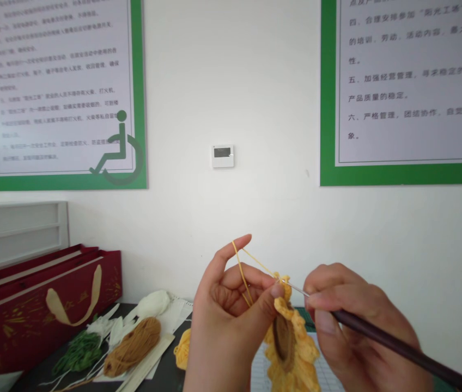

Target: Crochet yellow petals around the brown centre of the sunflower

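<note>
With the yellow flower at five o'clock, our left hand pinches its edge, our right hand curls round the hook; we should hold the finger-strung yarn evenly taut.

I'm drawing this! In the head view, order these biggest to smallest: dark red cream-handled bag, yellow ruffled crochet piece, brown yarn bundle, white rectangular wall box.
1. Red bag
2. Yellow crochet piece, cut off below
3. Brown yarn bundle
4. White wall box
</note>
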`<state>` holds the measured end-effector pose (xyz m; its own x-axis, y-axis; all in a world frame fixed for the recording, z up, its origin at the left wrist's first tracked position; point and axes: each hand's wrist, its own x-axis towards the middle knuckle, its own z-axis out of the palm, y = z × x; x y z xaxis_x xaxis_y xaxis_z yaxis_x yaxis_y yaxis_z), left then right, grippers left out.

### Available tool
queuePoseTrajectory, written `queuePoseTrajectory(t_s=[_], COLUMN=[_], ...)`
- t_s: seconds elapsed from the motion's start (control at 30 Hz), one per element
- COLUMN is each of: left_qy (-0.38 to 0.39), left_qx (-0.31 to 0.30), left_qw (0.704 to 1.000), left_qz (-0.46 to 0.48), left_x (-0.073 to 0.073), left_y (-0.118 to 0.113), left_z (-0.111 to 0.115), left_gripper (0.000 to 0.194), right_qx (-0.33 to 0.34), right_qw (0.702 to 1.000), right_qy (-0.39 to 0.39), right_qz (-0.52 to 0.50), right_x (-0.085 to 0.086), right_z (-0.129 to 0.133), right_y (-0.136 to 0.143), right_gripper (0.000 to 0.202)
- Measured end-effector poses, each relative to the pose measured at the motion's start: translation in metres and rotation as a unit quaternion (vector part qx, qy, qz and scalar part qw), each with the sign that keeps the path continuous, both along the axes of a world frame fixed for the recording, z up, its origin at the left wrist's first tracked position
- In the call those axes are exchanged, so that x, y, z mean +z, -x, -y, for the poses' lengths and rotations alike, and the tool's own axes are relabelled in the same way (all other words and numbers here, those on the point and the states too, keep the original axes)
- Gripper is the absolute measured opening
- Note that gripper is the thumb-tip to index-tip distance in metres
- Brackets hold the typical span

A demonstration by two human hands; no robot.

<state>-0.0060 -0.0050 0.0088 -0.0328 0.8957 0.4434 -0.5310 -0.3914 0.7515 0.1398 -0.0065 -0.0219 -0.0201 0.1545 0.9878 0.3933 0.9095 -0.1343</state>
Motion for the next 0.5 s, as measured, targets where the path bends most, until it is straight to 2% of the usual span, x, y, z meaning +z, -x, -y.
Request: queuePoseTrajectory(t_s=[0.13,0.23,0.37,0.5], left_qy=[-0.001,-0.014,-0.024,-0.013], left_qx=[0.028,0.064,0.076,0.003], left_qw=[1.000,0.998,0.996,1.000], left_qz=[0.003,-0.014,-0.031,-0.020], left_x=[0.002,0.002,0.001,0.001], left_y=[0.000,-0.001,-0.001,0.003], left_z=[0.002,0.004,0.004,0.001], left_gripper=[0.071,0.073,0.072,0.073], right_qx=[-0.017,-0.020,-0.001,0.058], right_qw=[0.989,0.983,0.993,0.997], right_qy=[-0.014,-0.014,-0.008,0.048], right_qz=[0.145,0.184,0.115,-0.035], right_x=[0.007,0.010,0.006,0.001], right_z=[-0.001,0.000,0.002,0.002], right_y=[-0.012,-0.021,-0.018,-0.006], right_gripper=[0.025,0.022,0.017,0.020])
